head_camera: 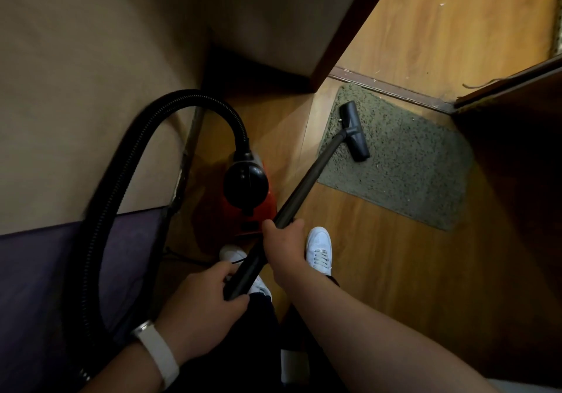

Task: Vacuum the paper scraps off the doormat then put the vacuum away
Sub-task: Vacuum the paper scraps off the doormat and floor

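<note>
A green speckled doormat (410, 161) lies on the wooden floor by a door threshold. The black T-shaped vacuum nozzle (355, 131) rests on the mat's left part, with a small pale scrap beside its far end. A dark wand (307, 186) runs from the nozzle down to my hands. My right hand (284, 248) grips the wand higher up; my left hand (200, 304) grips its lower end. The red and black vacuum body (248, 193) stands on the floor left of the wand, its ribbed black hose (127, 161) arching up and round to the left.
A beige wall and a purple surface (60, 286) fill the left side. A dark door frame post (349, 27) stands behind the mat and an open door edge (511, 82) at the right. My white shoes (319, 249) stand just below the vacuum body.
</note>
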{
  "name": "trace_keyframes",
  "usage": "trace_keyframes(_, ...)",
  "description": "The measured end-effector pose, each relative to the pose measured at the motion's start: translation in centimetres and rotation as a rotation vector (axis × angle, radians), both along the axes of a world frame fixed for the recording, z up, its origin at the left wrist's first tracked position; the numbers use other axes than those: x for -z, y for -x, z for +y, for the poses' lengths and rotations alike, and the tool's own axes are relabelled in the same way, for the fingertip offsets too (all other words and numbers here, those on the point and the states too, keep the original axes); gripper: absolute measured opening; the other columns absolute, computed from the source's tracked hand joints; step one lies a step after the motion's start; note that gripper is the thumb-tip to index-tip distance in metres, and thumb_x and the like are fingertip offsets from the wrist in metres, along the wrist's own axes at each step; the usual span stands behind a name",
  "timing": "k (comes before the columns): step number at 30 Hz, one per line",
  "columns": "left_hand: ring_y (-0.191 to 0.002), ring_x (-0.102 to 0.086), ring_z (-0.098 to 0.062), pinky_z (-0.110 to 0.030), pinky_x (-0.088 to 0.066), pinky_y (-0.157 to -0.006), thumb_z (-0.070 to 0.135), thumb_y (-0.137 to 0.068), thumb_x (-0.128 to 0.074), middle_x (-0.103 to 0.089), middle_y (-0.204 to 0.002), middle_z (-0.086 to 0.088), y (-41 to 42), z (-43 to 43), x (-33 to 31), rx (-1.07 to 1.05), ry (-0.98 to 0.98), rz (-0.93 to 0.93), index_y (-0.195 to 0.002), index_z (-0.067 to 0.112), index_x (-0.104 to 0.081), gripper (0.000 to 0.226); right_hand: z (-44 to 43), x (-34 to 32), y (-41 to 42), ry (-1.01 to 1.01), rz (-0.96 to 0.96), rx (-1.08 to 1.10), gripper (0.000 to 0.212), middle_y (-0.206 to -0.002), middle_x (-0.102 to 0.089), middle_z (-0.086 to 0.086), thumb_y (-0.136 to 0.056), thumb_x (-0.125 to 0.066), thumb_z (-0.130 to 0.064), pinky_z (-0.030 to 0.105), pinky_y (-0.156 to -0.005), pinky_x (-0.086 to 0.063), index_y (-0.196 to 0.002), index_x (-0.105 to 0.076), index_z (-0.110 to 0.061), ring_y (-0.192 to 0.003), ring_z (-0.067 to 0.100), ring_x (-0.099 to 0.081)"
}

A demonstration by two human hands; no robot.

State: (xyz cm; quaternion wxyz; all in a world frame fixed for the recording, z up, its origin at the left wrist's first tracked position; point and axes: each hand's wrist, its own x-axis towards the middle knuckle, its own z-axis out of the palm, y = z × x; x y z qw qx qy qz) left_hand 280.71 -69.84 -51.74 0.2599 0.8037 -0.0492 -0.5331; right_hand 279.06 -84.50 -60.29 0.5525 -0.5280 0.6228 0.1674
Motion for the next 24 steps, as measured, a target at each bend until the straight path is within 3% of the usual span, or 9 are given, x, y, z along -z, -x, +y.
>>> trace_keyframes(7, -0.077, -0.068, 0.0, -0.031, -0.058, -0.076, 0.037, -0.077, -0.074, -0.072, -0.084, 0.015, 0.9, 4.1, -1.5, -0.014, -0.041, 0.063, -0.095, 0.039, -0.06, 0.022, 4.1, -0.6, 1.5, 0.004, -0.015, -0.034, 0.04, -0.105, -0.059, 0.009, -0.088, -0.062, -0.02, 0.039, -0.087, -0.051, -0.121, -0.045, -0.007, -0.093, 0.021, -0.059)
trace_keyframes(9, -0.077, -0.067, 0.001, -0.029, -0.057, -0.076, 0.04, -0.074, -0.074, -0.072, -0.087, 0.015, 1.1, 5.2, -1.6, 0.005, -0.063, 0.064, -0.095, 0.043, -0.06, 0.025, 5.2, -0.5, 2.0, 0.007, -0.032, -0.048, 0.042, -0.106, -0.059, 0.009, -0.089, -0.061, -0.018, 0.033, -0.079, -0.049, -0.126, -0.044, -0.004, -0.089, 0.018, -0.057)
trace_keyframes(13, -0.081, -0.066, 0.0, -0.027, -0.056, -0.077, 0.058, -0.061, -0.067, -0.07, -0.09, 0.013, 1.8, 6.5, -0.9, 0.018, -0.073, 0.002, -0.095, 0.055, -0.055, 0.036, 5.9, -0.6, 2.1, -0.06, -0.018, -0.014, 0.036, -0.09, -0.055, 0.001, -0.09, -0.058, -0.02, 0.024, -0.054, -0.04, -0.122, -0.043, -0.014, -0.072, 0.011, -0.055)
trace_keyframes(15, -0.08, -0.066, -0.001, -0.028, -0.057, -0.075, 0.058, -0.062, -0.066, -0.069, -0.09, 0.013, 2.1, 6.6, -0.7, 0.025, -0.064, -0.01, -0.098, 0.056, -0.053, 0.038, 5.9, -0.3, 2.2, -0.064, -0.019, -0.019, 0.036, -0.089, -0.055, 0.001, -0.09, -0.058, -0.019, 0.024, -0.053, -0.038, -0.123, -0.043, -0.014, -0.071, 0.009, -0.054)
trace_keyframes(19, -0.072, -0.065, -0.001, -0.031, -0.056, -0.07, 0.042, -0.075, -0.072, -0.07, -0.08, 0.013, 2.5, 5.6, 0.2, 0.026, -0.043, -0.033, -0.097, 0.039, -0.058, 0.027, 5.4, 0.2, 2.4, -0.004, -0.025, -0.015, 0.03, -0.091, -0.059, 0.003, -0.088, -0.058, -0.017, 0.023, -0.056, -0.038, -0.116, -0.046, -0.013, -0.074, 0.01, -0.056)
trace_keyframes(24, -0.072, -0.064, -0.002, -0.03, -0.055, -0.069, 0.04, -0.078, -0.071, -0.069, -0.079, 0.013, 2.6, 3.9, 1.0, 0.034, -0.006, -0.053, -0.098, 0.04, -0.058, 0.024, 3.7, 0.7, 2.4, 0.09, -0.022, 0.007, 0.033, -0.094, -0.061, 0.004, -0.088, -0.06, -0.018, 0.024, -0.06, -0.041, -0.118, -0.049, -0.01, -0.076, 0.009, -0.056)
